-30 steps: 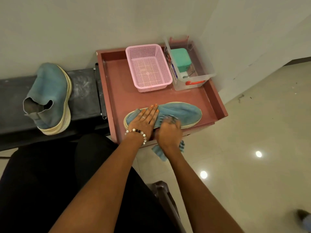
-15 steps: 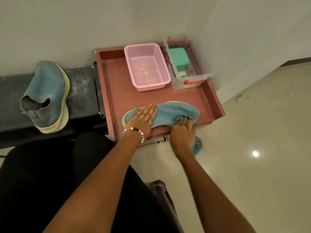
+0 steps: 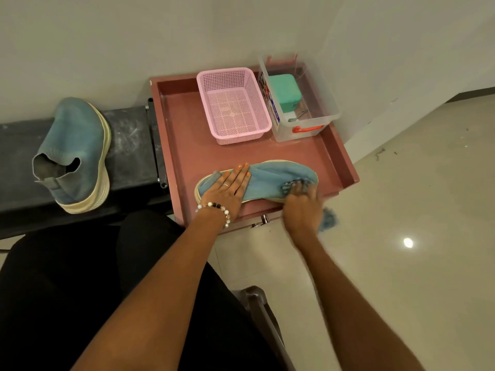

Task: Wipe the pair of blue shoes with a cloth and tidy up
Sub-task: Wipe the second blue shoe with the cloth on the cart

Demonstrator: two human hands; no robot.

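The left hand (image 3: 225, 190), fingers flat, is steadying one blue knit shoe (image 3: 270, 180) mid-frame on the red tray (image 3: 187, 145) while the right hand (image 3: 302, 207) is gripping a blue cloth (image 3: 327, 222) at its toe; the other blue shoe (image 3: 77, 153), left of frame, seemingly is waiting, with tidying left.

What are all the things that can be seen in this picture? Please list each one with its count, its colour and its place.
shoe on the tray: 1, blue with cream sole, lying at the tray's near edge.
shoe on the bench: 1, blue with cream sole, at left.
cloth: 1, blue, bunched in the right hand, a tail hanging off the tray's edge.
tray: 1, reddish-brown, beside the bench.
basket: 1, pink, at the back of the tray.
clear box: 1, transparent with orange clip, right of the basket.
green block: 1, inside the clear box.
bench: 1, black, along the wall.
bracelet: 1, beaded, on the left wrist.
left hand: flat on the tray shoe's heel end.
right hand: grips the cloth at the shoe's toe.
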